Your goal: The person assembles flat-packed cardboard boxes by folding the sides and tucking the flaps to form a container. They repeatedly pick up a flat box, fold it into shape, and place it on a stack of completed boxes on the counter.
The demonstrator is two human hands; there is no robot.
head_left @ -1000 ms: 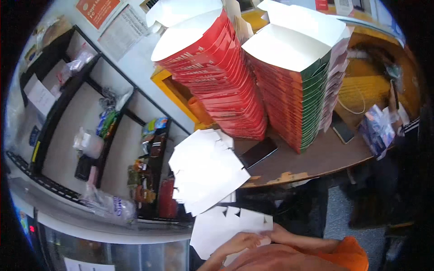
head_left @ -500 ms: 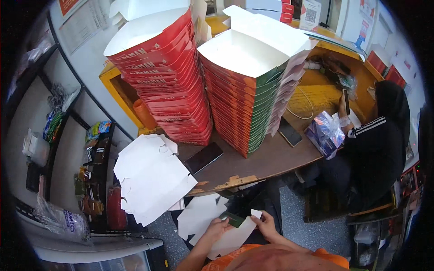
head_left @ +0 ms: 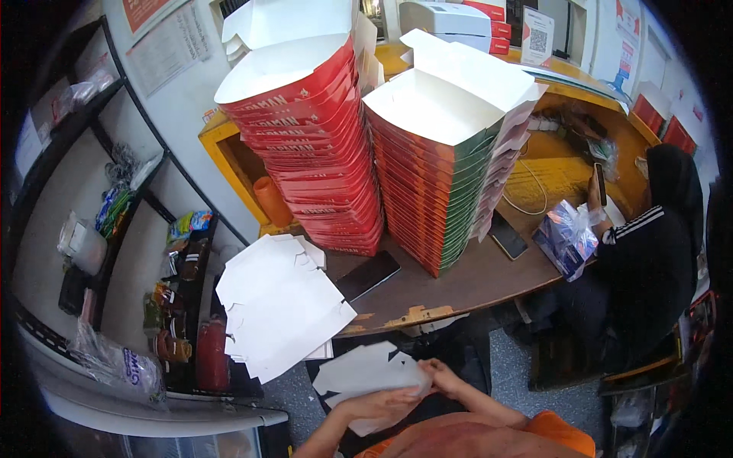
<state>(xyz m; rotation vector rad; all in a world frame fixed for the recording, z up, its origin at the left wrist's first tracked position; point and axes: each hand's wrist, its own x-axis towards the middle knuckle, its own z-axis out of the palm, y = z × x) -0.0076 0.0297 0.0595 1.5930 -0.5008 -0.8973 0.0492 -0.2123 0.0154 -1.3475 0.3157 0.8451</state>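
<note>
White-faced, one carton blank (head_left: 368, 369) at six o'clock has its right edge pinched by the right hand (head_left: 443, 377); the left hand (head_left: 385, 401) stretches across its near side, grip unclear. Flat blanks (head_left: 279, 305) pile at eight, nested red cartons (head_left: 328, 183) tower at eleven, red-and-green cartons (head_left: 427, 198) at one.

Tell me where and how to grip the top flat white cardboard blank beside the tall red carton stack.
Probably best to pinch the top flat white cardboard blank at its near corner, from above and beneath, coming from the person's side: it lies thin and flat, and that corner seems to jut past the brown wooden table, likely leaving room underneath.
</note>
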